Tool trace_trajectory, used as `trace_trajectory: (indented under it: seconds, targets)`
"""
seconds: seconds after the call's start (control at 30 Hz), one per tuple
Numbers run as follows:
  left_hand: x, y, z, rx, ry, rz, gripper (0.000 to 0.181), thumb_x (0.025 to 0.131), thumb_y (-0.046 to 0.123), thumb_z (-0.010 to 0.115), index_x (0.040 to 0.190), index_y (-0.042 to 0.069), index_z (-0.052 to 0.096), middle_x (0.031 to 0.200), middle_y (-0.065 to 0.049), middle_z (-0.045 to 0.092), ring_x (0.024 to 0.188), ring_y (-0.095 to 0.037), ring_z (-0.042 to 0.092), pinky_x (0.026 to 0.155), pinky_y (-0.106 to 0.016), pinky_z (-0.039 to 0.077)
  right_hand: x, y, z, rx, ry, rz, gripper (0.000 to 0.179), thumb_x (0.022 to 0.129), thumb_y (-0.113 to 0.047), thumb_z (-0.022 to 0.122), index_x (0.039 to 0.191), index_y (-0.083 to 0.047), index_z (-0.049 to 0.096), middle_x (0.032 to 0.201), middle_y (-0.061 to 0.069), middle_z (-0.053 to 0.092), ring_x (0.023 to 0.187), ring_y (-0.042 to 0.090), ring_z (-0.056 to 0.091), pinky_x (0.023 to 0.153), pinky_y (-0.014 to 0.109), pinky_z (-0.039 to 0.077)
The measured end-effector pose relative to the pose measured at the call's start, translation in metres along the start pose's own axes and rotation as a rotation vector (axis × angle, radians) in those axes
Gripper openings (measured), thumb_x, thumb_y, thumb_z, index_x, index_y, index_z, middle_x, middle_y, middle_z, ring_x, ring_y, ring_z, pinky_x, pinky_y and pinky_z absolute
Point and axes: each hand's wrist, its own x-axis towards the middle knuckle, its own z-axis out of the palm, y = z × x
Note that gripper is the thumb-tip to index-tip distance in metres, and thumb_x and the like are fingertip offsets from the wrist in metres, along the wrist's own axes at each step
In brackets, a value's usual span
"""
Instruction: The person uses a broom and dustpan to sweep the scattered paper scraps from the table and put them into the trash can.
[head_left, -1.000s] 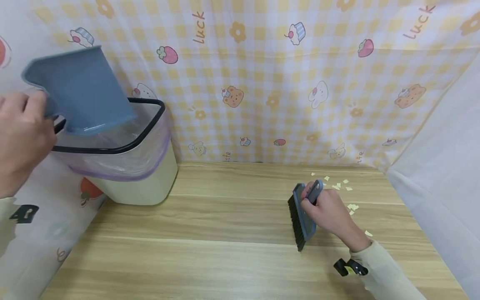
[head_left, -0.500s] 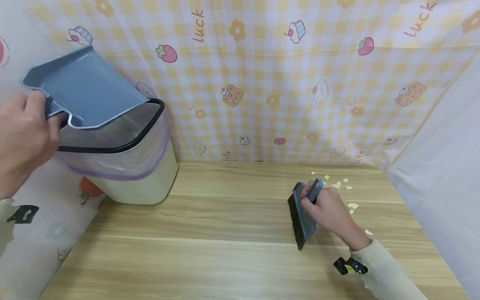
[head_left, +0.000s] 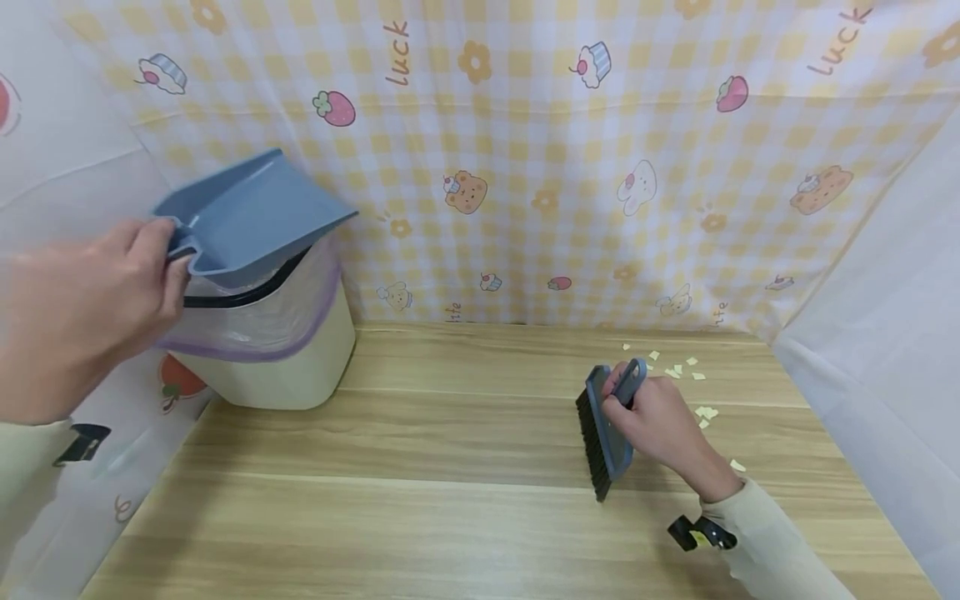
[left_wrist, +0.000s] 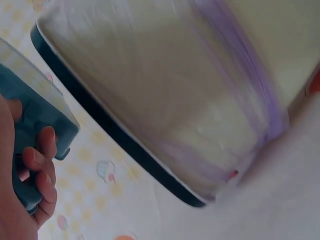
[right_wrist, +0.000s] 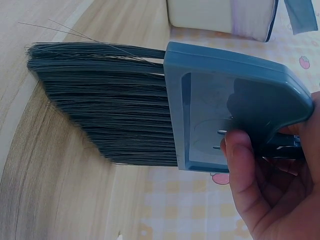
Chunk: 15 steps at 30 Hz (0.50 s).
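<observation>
My left hand [head_left: 105,300] grips the handle of a blue dustpan [head_left: 258,212], holding it over the trash bin [head_left: 277,375] at the left. The pan's inside faces up and shows no scraps. In the left wrist view, fingers curl round the dustpan [left_wrist: 50,117] handle beside the bin's dark rim. At the right, my right hand [head_left: 667,425] holds a blue hand brush [head_left: 617,437] with dark bristles pointing left, low over the wooden table. The right wrist view shows a thumb or finger pressed on the brush [right_wrist: 210,115] body and dark bristles [right_wrist: 110,105].
Several small pale paper scraps [head_left: 705,414] lie on the table [head_left: 450,433] behind and to the right of the brush. The bin has a clear liner with a purple band [head_left: 288,346]. A checked cloth [head_left: 510,167] hangs along the back, with white cloth at both sides.
The dustpan first tipped from steeply downward toward level over the bin. It has since moved right and slightly down with my left hand. My right hand and the brush have stayed in place.
</observation>
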Motion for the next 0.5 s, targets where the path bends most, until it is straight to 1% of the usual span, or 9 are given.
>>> trace_trajectory:
  seconds: [0.03,0.07,0.1,0.17,0.2,0.23,0.3,0.43,0.5]
  targets:
    - [0.002,0.004,0.001,-0.038,0.065,-0.017,0.039,0.113,0.014,0.047,0.124,-0.024,0.05,0.09,-0.042,0.053,0.053,-0.044,0.053,0.044,-0.058,0.052,0.0,0.0,0.0,0.0,0.0,0.0,0.013,0.096,-0.002,0.065,0.094,-0.013,0.07,0.069,-0.01,0.06,0.055,0.004,0.052,0.052,0.027,0.047]
    - [0.004,0.008,0.003,-0.089,0.149,-0.043,0.044,0.113,0.021,0.04,0.119,-0.022,0.052,0.084,-0.038,0.053,0.046,-0.041,0.047,0.037,-0.055,0.043,0.0,0.0,0.0,0.001,-0.001,0.0,0.013,0.096,-0.002,0.065,0.094,-0.014,0.069,0.069,-0.01,0.06,0.055,0.004,0.052,0.052,0.027,0.047]
    - [0.007,0.013,0.005,-0.127,0.223,-0.075,0.049,0.113,0.026,0.038,0.114,-0.02,0.054,0.078,-0.034,0.053,0.041,-0.039,0.042,0.033,-0.052,0.035,0.0,0.0,0.0,0.0,-0.001,0.0,0.013,0.096,-0.002,0.065,0.094,-0.014,0.069,0.069,-0.01,0.06,0.055,0.004,0.052,0.052,0.027,0.047]
    - [0.011,0.021,0.007,-0.138,0.31,-0.07,0.051,0.111,0.03,0.036,0.109,-0.017,0.055,0.071,-0.028,0.051,0.038,-0.034,0.034,0.032,-0.047,0.026,0.0,0.0,0.001,0.0,-0.002,0.001,0.013,0.096,-0.002,0.065,0.093,-0.014,0.069,0.069,-0.01,0.06,0.055,0.004,0.052,0.052,0.027,0.047]
    - [0.012,0.024,0.008,-0.14,0.333,-0.061,0.049,0.111,0.029,0.037,0.107,-0.016,0.055,0.069,-0.026,0.048,0.038,-0.032,0.031,0.032,-0.047,0.025,0.0,0.0,0.001,-0.001,-0.001,0.0,0.013,0.096,-0.002,0.065,0.093,-0.014,0.069,0.069,-0.01,0.06,0.055,0.004,0.052,0.052,0.026,0.047]
    - [0.013,0.028,0.008,-0.151,0.335,-0.064,0.049,0.111,0.03,0.037,0.106,-0.015,0.055,0.068,-0.024,0.048,0.037,-0.032,0.032,0.032,-0.047,0.026,0.0,0.0,0.001,-0.002,0.0,-0.001,0.013,0.096,-0.001,0.065,0.093,-0.014,0.069,0.069,-0.01,0.06,0.056,0.004,0.052,0.052,0.026,0.047]
    - [0.015,0.034,0.007,-0.172,0.318,-0.051,0.053,0.112,0.032,0.035,0.106,-0.017,0.055,0.068,-0.025,0.052,0.037,-0.032,0.037,0.031,-0.048,0.03,0.0,0.0,0.001,-0.005,0.002,-0.002,0.013,0.095,-0.001,0.066,0.093,-0.014,0.069,0.069,-0.01,0.061,0.056,0.004,0.053,0.052,0.026,0.048]
    - [0.019,0.045,0.008,-0.228,0.247,-0.015,0.065,0.116,0.038,0.028,0.109,-0.02,0.056,0.074,-0.031,0.062,0.037,-0.031,0.045,0.031,-0.046,0.034,-0.001,0.0,0.001,-0.009,0.003,0.001,0.012,0.095,-0.001,0.066,0.093,-0.013,0.069,0.069,-0.01,0.061,0.055,0.004,0.053,0.051,0.027,0.047]
    - [0.021,0.052,0.01,-0.248,0.26,0.026,0.066,0.117,0.038,0.029,0.11,-0.021,0.057,0.076,-0.032,0.063,0.038,-0.029,0.044,0.031,-0.044,0.033,-0.001,0.0,0.001,-0.01,0.002,0.004,0.012,0.095,-0.001,0.066,0.093,-0.013,0.069,0.069,-0.01,0.062,0.055,0.004,0.053,0.051,0.027,0.046]
